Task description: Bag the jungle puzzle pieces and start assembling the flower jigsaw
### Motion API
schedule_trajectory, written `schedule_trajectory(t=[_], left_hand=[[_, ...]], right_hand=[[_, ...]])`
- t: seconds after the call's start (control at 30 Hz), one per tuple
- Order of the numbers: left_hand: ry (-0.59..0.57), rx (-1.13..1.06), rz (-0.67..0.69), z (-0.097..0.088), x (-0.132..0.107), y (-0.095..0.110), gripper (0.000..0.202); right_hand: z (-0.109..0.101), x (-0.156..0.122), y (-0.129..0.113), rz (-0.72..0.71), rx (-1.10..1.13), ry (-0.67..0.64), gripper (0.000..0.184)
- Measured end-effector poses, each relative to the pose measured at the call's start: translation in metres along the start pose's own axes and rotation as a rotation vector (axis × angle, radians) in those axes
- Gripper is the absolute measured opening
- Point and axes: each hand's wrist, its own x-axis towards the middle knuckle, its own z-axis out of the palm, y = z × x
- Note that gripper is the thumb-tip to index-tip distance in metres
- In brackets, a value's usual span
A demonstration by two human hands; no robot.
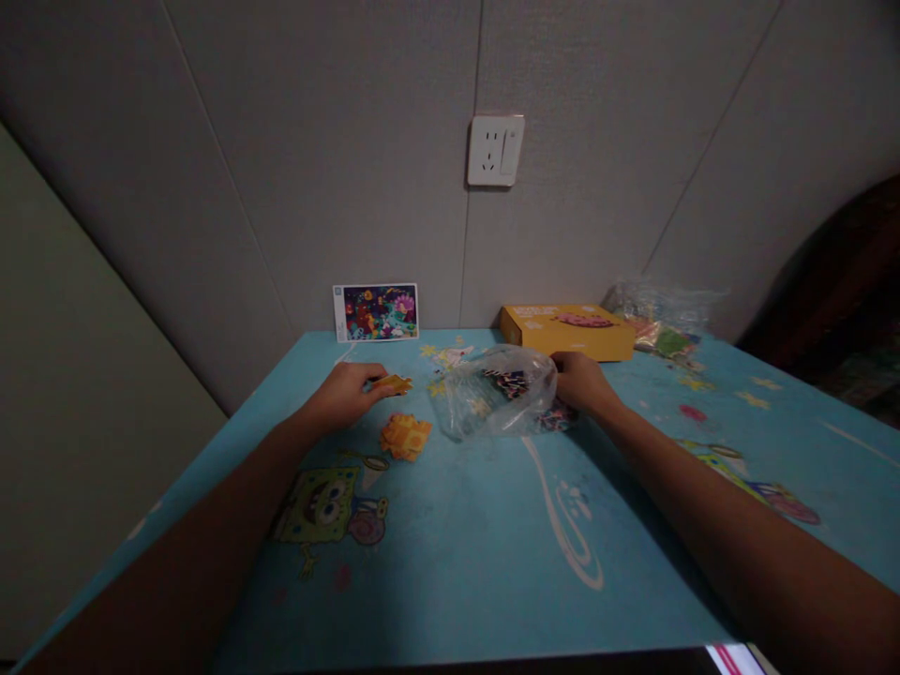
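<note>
My left hand (pixel 350 394) is closed in a pinch on a few yellow-orange puzzle pieces (pixel 394 383), held just above the table. Below them, a small pile of orange puzzle pieces (pixel 406 437) lies on the tabletop. On the other side, my right hand (pixel 580 380) grips the edge of a clear plastic bag (pixel 468 403). The bag lies on its side with its wide part toward the left. Dark, multicoloured puzzle pieces (pixel 507 382) show through the plastic. My right fingertips are partly hidden behind the bag.
A blue cartoon-print cover (pixel 450 572) spreads over the table. Against the wall leans a colourful picture card (pixel 378 313). Behind my right hand sits a yellow box (pixel 569 332), with another filled clear bag (pixel 665 323) beside it. A socket (pixel 496 150) is on the wall.
</note>
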Motion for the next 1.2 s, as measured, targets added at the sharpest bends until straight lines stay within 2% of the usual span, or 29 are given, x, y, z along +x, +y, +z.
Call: schedule_trajectory(t=[0.17, 0.3, 0.37, 0.53, 0.63, 0.7, 0.8, 0.87, 0.93, 1.0, 1.2], left_hand=[[0.02, 0.19, 0.179, 0.007, 0.001, 0.002, 0.018], [-0.055, 0.268, 0.292, 0.007, 0.001, -0.002, 0.042], [-0.065, 0.285, 0.296, 0.005, 0.002, -0.005, 0.045], [0.134, 0.33, 0.179, 0.003, 0.005, -0.012, 0.042], [0.03, 0.397, 0.062, 0.005, 0.005, -0.015, 0.054], [-0.017, 0.427, 0.04, 0.006, 0.004, -0.014, 0.061], [-0.021, 0.372, 0.183, 0.005, -0.002, -0.001, 0.051], [-0.129, 0.295, 0.282, 0.004, -0.008, 0.012, 0.043], [-0.256, 0.308, 0.265, 0.003, -0.014, 0.026, 0.043], [-0.335, 0.334, 0.24, 0.004, -0.018, 0.037, 0.042], [-0.352, 0.281, 0.147, 0.007, -0.021, 0.041, 0.041]], right_hand=[[0.001, 0.0, 0.001, -0.003, 0.0, 0.011, 0.026], [0.004, 0.002, 0.003, -0.009, -0.004, 0.024, 0.027], [0.004, 0.003, 0.004, -0.006, -0.003, 0.022, 0.027], [0.003, 0.001, 0.003, 0.001, 0.005, 0.014, 0.028], [0.001, 0.0, 0.001, 0.007, 0.006, 0.01, 0.027], [0.001, -0.001, 0.0, 0.008, 0.011, 0.011, 0.027], [0.0, -0.001, -0.001, 0.006, 0.005, 0.017, 0.026], [-0.001, -0.002, -0.001, 0.011, 0.006, 0.007, 0.027], [-0.001, -0.002, -0.001, 0.013, 0.013, -0.003, 0.027], [0.0, -0.001, -0.001, 0.011, 0.012, 0.002, 0.027], [0.003, 0.002, 0.002, -0.009, 0.001, 0.025, 0.026]])
